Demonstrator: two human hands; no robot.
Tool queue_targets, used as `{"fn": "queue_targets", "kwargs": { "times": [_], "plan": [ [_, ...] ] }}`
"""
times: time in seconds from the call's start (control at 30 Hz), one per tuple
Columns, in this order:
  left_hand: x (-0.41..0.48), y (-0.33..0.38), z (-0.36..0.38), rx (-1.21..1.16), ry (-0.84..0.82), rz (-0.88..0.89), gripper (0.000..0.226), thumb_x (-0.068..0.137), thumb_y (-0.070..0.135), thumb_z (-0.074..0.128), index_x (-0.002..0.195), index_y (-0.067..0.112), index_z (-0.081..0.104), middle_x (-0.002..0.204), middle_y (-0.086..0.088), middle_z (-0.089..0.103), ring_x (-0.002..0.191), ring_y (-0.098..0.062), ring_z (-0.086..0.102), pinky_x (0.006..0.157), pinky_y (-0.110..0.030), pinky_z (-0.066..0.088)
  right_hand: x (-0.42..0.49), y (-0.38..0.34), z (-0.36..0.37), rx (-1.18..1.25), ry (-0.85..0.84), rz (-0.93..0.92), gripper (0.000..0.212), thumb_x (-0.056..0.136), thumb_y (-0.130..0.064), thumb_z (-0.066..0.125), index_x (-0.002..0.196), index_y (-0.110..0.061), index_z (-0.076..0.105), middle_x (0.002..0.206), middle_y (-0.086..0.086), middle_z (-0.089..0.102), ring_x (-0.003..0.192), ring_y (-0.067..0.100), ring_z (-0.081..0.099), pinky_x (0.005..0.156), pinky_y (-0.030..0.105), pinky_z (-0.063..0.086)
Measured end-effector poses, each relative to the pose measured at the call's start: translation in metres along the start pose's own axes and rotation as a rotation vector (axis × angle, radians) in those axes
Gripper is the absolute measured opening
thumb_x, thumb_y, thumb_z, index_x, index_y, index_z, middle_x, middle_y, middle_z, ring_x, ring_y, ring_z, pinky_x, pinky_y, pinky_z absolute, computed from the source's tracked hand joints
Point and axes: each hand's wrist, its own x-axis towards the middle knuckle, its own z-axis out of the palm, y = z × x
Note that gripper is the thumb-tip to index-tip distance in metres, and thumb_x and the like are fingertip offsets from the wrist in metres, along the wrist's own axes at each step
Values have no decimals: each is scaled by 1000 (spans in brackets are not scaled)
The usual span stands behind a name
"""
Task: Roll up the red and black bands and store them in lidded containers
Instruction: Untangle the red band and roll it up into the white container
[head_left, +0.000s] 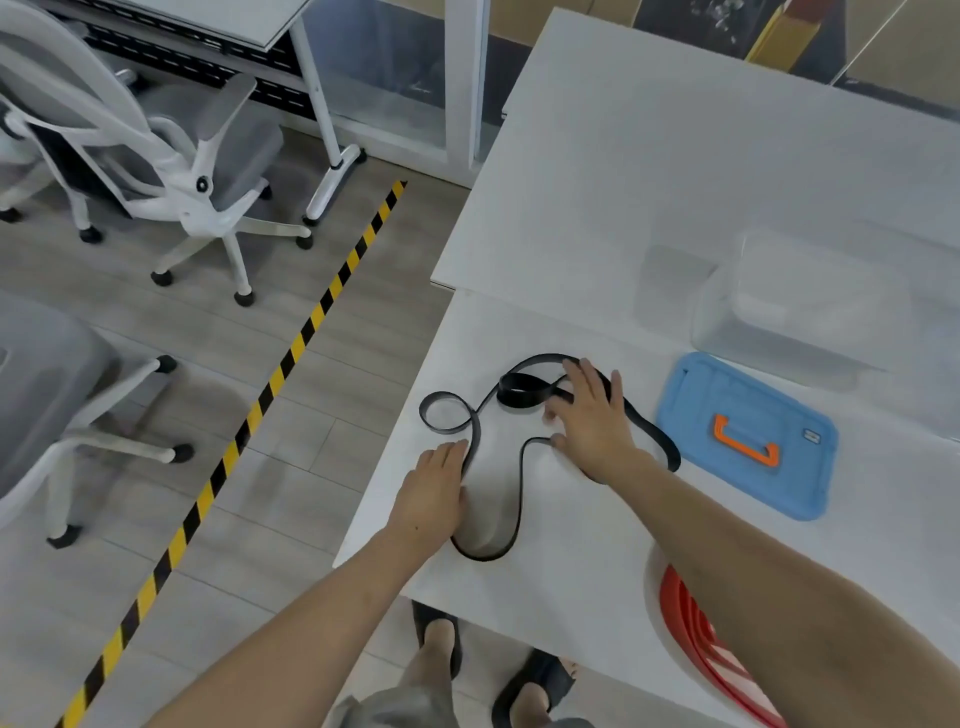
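Black band (519, 499) lies unrolled in loose loops on the white surface (597, 218), close to its near-left edge. Left hand (434, 493) is flat, fingers extended, resting against the band's left run; grip is open, nothing held. Right hand (592, 421) is spread over the twisted far section, also open, pressing rather than pinching as far as I can tell. Red band (696, 629) looks already coiled in a white container (655, 597) under the right forearm. Step in hand: probably gathering the black band to start the roll. Best approach: untwist the far loop first, pin one end flat, roll tight and even toward the free end. Blue lid (748, 434) sits just right of the band, clear container (795, 306) beyond it. Watch the left edge: the small loop sits near it and could slide off. Plenty of open room further back on the surface.
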Motion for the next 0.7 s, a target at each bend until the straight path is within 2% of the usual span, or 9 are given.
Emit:
{"fn": "queue_targets", "kwargs": {
  "times": [0.13, 0.2, 0.27, 0.33, 0.43, 0.5, 0.57, 0.63, 0.7],
  "plan": [
    [14, -4, -3, 14, -33, 5, 49, 99, 10, 50, 147, 18, 45, 139, -1, 54, 122, -26, 50, 95, -40, 50, 30, 11, -5, 85, -145, 190, 101, 81, -47, 83, 157, -30, 20, 175, 15, -10, 162, 42, -7, 122, 73, 2],
    [18, -6, -2, -42, -48, -31, 42, 99, 10, 49, 140, 20, 49, 129, -2, 58, 115, -26, 55, 91, -43, 53, 38, 17, -3, 208, -212, 299, 112, 78, -45, 85, 160, -29, 9, 173, 16, 0, 160, 43, 9, 120, 73, 14],
    [21, -10, 0, -117, -56, -87, 38, 99, 11, 48, 135, 23, 52, 121, -2, 62, 108, -26, 62, 91, -46, 56, 41, 20, -2, 273, -229, 316, 104, 83, -36, 80, 161, -25, 12, 162, 16, 30, 144, 41, 38, 113, 64, 36],
    [22, -13, 1, -177, -63, -141, 41, 100, 13, 49, 138, 26, 54, 121, 0, 67, 106, -25, 65, 93, -43, 56, 40, 18, 1, 274, -192, 276, 86, 94, -22, 67, 163, -21, 15, 142, 15, 52, 125, 38, 55, 103, 53, 46],
    [20, -12, 3, -271, -55, -215, 44, 102, 15, 51, 145, 23, 54, 127, -1, 68, 112, -24, 66, 96, -35, 54, 37, 10, 10, 341, -197, 257, 59, 100, -9, 53, 156, -15, 38, 128, 15, 61, 117, 38, 63, 99, 47, 52],
    [20, -9, 5, -344, -42, -268, 42, 102, 15, 54, 143, 23, 56, 125, -1, 69, 110, -22, 67, 94, -32, 53, 32, 6, 14, 394, -185, 253, 36, 97, -8, 53, 131, -13, 61, 117, 14, 66, 109, 38, 67, 88, 41, 53],
    [20, -7, 10, -417, -33, -324, 39, 101, 16, 55, 139, 24, 60, 120, -1, 70, 106, -23, 67, 94, -36, 56, 22, -1, 15, 437, -207, 260, 23, 94, -13, 56, 115, -13, 66, 108, 12, 69, 101, 37, 68, 77, 37, 49],
    [19, -5, 14, -505, -34, -376, 35, 101, 14, 53, 134, 22, 63, 115, -4, 71, 102, -26, 69, 93, -42, 60, 6, -9, 19, 467, -229, 243, 20, 94, -21, 64, 113, -15, 67, 106, 11, 71, 99, 36, 68, 76, 37, 49],
    [16, 0, 18, -566, -41, -406, 34, 102, 12, 51, 132, 19, 65, 112, -4, 71, 100, -26, 69, 88, -39, 61, -12, -18, 21, 548, -207, 242, 24, 97, -32, 66, 116, -17, 67, 103, 8, 71, 96, 32, 67, 78, 38, 52]
  ]
}}
